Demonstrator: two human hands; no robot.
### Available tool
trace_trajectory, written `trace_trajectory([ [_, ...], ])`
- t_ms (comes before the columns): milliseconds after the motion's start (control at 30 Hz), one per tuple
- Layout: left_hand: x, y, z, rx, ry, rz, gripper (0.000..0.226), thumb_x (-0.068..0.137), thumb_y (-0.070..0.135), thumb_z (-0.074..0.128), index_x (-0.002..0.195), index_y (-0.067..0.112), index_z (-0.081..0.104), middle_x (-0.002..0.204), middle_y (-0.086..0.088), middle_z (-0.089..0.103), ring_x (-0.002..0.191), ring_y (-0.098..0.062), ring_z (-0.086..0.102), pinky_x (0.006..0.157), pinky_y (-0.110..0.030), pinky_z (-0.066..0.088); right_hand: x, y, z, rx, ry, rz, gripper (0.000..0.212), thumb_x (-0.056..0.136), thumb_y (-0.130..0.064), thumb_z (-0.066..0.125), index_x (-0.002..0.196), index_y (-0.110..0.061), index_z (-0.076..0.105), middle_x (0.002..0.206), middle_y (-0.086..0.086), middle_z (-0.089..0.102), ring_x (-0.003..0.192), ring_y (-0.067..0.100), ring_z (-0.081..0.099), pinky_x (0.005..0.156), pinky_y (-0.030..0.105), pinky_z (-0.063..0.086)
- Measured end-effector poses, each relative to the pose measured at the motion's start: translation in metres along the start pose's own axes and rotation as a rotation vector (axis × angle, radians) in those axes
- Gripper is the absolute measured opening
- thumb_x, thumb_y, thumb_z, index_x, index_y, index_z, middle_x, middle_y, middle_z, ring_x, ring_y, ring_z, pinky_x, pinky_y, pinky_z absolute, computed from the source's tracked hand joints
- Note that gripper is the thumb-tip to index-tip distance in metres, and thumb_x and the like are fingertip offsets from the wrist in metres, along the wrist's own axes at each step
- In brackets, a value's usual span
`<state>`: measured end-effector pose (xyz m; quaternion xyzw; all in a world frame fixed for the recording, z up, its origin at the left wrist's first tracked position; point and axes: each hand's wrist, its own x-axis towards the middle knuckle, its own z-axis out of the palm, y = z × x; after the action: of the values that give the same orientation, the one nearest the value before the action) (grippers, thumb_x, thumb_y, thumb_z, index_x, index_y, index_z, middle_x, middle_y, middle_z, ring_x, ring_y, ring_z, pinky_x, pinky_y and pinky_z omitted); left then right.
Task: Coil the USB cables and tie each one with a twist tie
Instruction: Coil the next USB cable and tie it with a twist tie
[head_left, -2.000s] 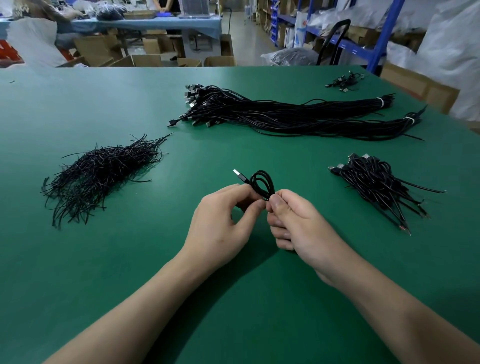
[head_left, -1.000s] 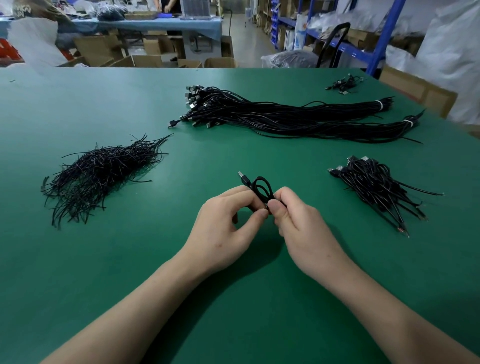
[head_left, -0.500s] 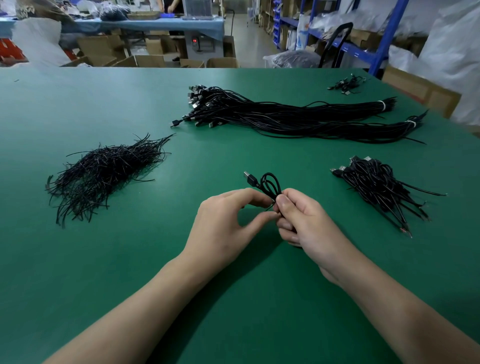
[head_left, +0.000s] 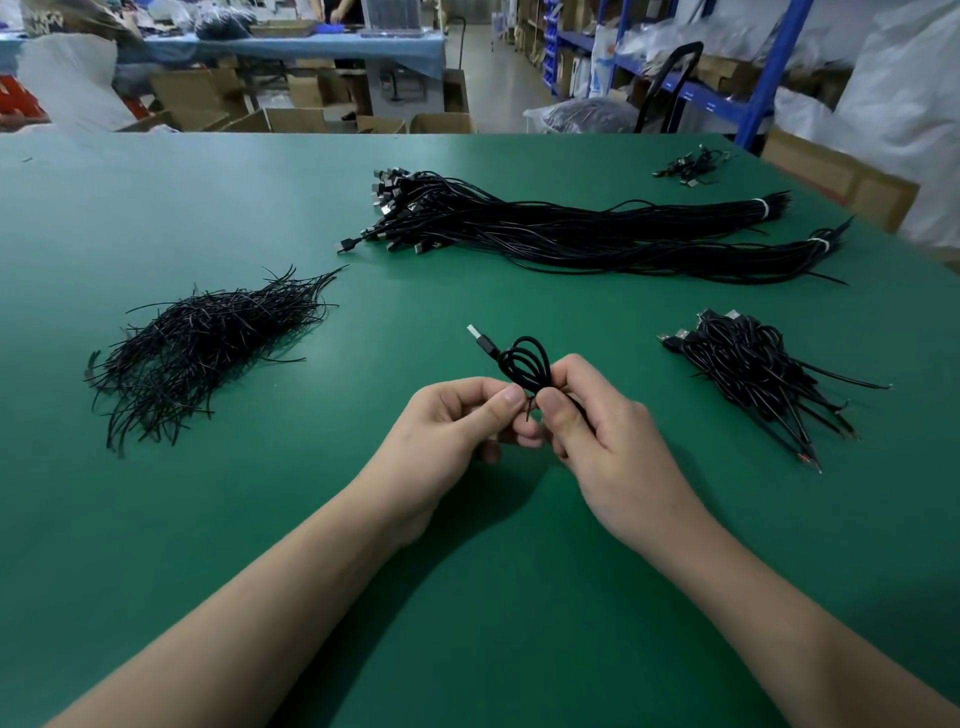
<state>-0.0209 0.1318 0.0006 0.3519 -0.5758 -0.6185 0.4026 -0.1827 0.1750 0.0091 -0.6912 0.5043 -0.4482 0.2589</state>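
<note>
Counter (head_left: 156, 519), center of frame: both hands have come together again above it. Left hand (head_left: 441, 431) and right hand (head_left: 608, 441) pinch the coil (head_left: 524, 364) at its waist; thumbs now meet at the tie (head_left: 529, 408), tail poking down. Twisting looks nearly finished. Done pile (head_left: 753, 374) sits right.

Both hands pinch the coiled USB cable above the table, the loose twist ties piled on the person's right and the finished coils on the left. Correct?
Sides are swapped. The head view shows the twist ties on the left, finished coils on the right. Both hands, left and right, do pinch the coiled USB cable.
</note>
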Motion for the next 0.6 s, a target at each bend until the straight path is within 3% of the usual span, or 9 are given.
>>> trace_trajectory([
  [133, -0.002, -0.003, 0.004, -0.041, 0.086, 0.0, 0.011, 0.096, 0.024, 0.065, 0.096, 0.013, 0.067, 0.079, -0.004, 0.075, 0.071, -0.011, 0.069, 0.059, -0.018, 0.046, 0.001, 0.004, 0.002, 0.18, -0.01, 0.165, 0.024, 0.108, -0.022, 0.045, 0.089, -0.007, 0.048, 0.057, -0.012, 0.054, 0.05, 0.008, 0.041, 0.049, 0.021, 0.034],
  [200, -0.003, -0.004, 0.006, 0.148, 0.192, 0.121, 0.007, 0.097, 0.019, 0.067, 0.103, 0.018, 0.065, 0.08, -0.001, 0.077, 0.073, -0.011, 0.071, 0.062, -0.021, 0.048, 0.002, 0.004, 0.001, 0.313, -0.014, 0.273, 0.028, 0.108, -0.023, 0.043, 0.09, -0.002, 0.045, 0.058, -0.001, 0.047, 0.049, 0.013, 0.036, 0.045, 0.023, 0.031],
  [300, -0.006, -0.005, 0.002, 0.66, 0.265, 0.438, 0.016, 0.092, 0.015, 0.073, 0.102, 0.026, 0.068, 0.09, 0.012, 0.075, 0.085, -0.005, 0.071, 0.07, -0.027, 0.052, 0.002, 0.004, 0.0, 0.427, 0.004, 0.346, 0.033, 0.108, -0.026, 0.042, 0.09, 0.002, 0.044, 0.056, 0.003, 0.043, 0.042, 0.013, 0.032, 0.041, 0.02, 0.029],
  [400, -0.005, -0.002, 0.0, 1.039, 0.303, 0.727, 0.011, 0.09, 0.028, 0.077, 0.1, 0.022, 0.075, 0.096, 0.013, 0.072, 0.087, -0.008, 0.068, 0.071, -0.03, 0.054, 0.002, 0.005, -0.001, 0.521, -0.035, 0.397, 0.03, 0.108, -0.029, 0.042, 0.088, -0.006, 0.047, 0.056, 0.003, 0.042, 0.04, 0.014, 0.03, 0.041, 0.02, 0.027],
  [500, -0.002, 0.002, -0.004, 1.165, 0.343, 0.886, 0.015, 0.091, 0.035, 0.076, 0.09, 0.02, 0.079, 0.093, 0.009, 0.075, 0.081, -0.016, 0.07, 0.066, -0.036, 0.056, 0.001, 0.005, -0.002, 0.584, -0.082, 0.432, 0.033, 0.107, -0.032, 0.044, 0.092, -0.004, 0.047, 0.056, 0.001, 0.041, 0.04, 0.013, 0.028, 0.042, 0.019, 0.027],
  [600, 0.0, 0.003, -0.006, 1.206, 0.304, 0.931, 0.014, 0.093, 0.032, 0.076, 0.086, 0.019, 0.079, 0.086, 0.007, 0.074, 0.073, -0.02, 0.07, 0.059, -0.038, 0.054, 0.0, 0.006, -0.003, 0.563, -0.104, 0.452, 0.042, 0.107, -0.033, 0.043, 0.098, 0.008, 0.043, 0.055, 0.0, 0.042, 0.04, 0.014, 0.028, 0.043, 0.019, 0.028],
])
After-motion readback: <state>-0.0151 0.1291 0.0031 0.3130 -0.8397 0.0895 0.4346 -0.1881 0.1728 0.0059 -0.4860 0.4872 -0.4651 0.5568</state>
